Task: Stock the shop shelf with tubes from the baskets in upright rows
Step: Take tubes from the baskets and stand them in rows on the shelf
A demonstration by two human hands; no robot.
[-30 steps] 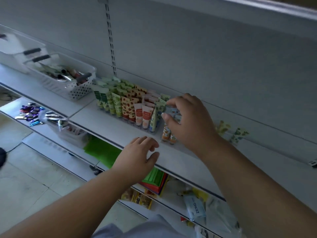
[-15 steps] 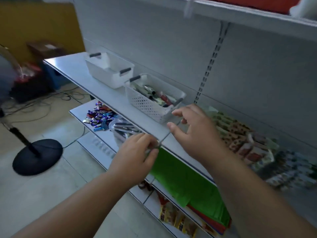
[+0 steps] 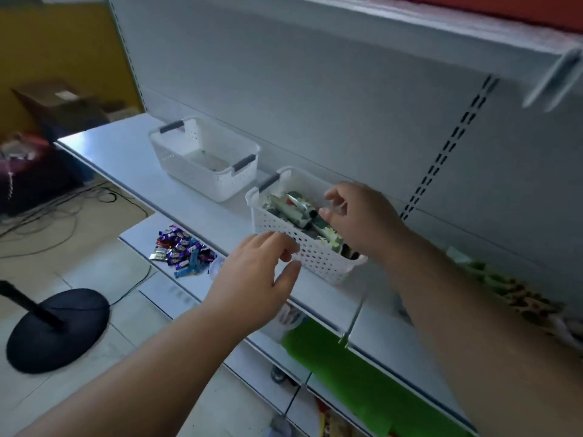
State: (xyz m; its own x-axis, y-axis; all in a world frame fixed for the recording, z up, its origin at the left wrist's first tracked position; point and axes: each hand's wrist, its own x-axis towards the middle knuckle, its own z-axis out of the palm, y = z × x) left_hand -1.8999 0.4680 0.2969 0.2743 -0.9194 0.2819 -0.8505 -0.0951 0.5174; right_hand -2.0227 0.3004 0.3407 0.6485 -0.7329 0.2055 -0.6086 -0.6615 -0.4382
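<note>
On the shelf [image 3: 132, 159] the farther basket [image 3: 205, 159] at the left looks nearly empty, only specks showing on its floor. Just right of it stands the nearer basket [image 3: 303, 244], which holds the loose tubes [image 3: 293, 209], lying flat in a heap with their long axes running roughly from far left to near right, along the length of the basket.

The left hand [image 3: 252, 279] hovers at the near wall of that basket, its fingers [image 3: 277, 244] loosely curled, its fingertips at or just off the perforated side, holding nothing; whether they touch the plastic I cannot tell. The right hand [image 3: 362, 219] is over the basket's right half, thumb and forefinger spread apart above the heap, and grips nothing yet. The tubes lie just left of and below its fingertips, so the right hand is the nearer one for the pick and would have to dip down and leftward across a tube's width.

The stocked rows [image 3: 520, 294] are a blur at the far right.

Half a second ago both hands hung in front of the shelf edge, short of the basket; now the right one has reached over its rim, and the view has swung further left.
</note>
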